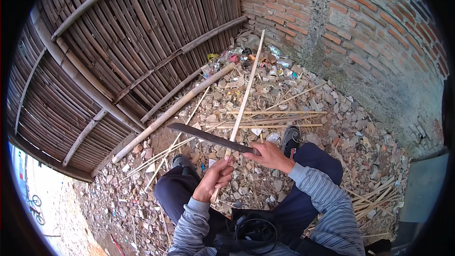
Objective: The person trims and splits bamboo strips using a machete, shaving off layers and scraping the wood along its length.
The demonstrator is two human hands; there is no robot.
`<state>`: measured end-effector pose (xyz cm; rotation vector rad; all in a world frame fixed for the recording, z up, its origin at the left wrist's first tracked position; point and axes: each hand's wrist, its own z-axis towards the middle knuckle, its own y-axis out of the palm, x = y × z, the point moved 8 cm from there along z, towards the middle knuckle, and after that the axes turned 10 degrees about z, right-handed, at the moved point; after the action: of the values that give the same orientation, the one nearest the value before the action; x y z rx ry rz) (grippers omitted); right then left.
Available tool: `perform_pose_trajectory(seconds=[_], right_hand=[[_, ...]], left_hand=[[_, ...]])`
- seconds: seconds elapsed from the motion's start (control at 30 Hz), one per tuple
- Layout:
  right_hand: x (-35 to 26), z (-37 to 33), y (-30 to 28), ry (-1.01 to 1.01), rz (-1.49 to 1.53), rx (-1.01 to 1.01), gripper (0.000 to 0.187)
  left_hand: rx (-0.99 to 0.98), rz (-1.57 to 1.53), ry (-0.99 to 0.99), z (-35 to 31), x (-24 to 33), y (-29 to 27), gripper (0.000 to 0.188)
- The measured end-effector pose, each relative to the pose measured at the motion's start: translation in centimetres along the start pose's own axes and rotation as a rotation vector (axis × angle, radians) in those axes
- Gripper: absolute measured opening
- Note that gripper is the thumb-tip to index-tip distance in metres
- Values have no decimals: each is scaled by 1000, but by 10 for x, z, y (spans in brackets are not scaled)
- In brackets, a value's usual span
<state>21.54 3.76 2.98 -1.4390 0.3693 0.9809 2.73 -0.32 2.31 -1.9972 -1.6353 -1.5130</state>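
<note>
My left hand (216,178) is closed around the lower part of a long pale bamboo strip (247,90), whose far end reaches up toward the corner of the walls. A short piece of the strip comes out below my fist. In my right hand (270,156) is the handle of a machete (208,136), its dark blade pointing left. The blade crosses the strip just above my left hand; whether it bites into the strip I cannot tell.
Several split bamboo strips (279,119) lie on the rubble ahead of my feet, with more at the left (159,157). A bundle of strips (377,199) lies at right. A bamboo pole (175,111) rests along the slatted fence (156,33). Litter (275,61) gathers by the brick wall (332,23).
</note>
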Motion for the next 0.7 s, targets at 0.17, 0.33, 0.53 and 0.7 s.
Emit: perform_pose_trajectory(seconds=[0.17, 0.33, 0.53, 0.7], right_hand=[[22, -10, 41, 139, 122, -141, 55], [36, -27, 55, 82, 16, -114, 30], [48, -33, 66, 147, 0, -155, 29], [38, -28, 73, 91, 76, -152, 28]], left_hand=[[-21, -74, -90, 22, -34, -26, 26], [-11, -151, -157, 30, -66, -33, 26], [-6, -220, -189, 27, -75, -31, 26], [-45, -163, -168, 24, -67, -22, 27]])
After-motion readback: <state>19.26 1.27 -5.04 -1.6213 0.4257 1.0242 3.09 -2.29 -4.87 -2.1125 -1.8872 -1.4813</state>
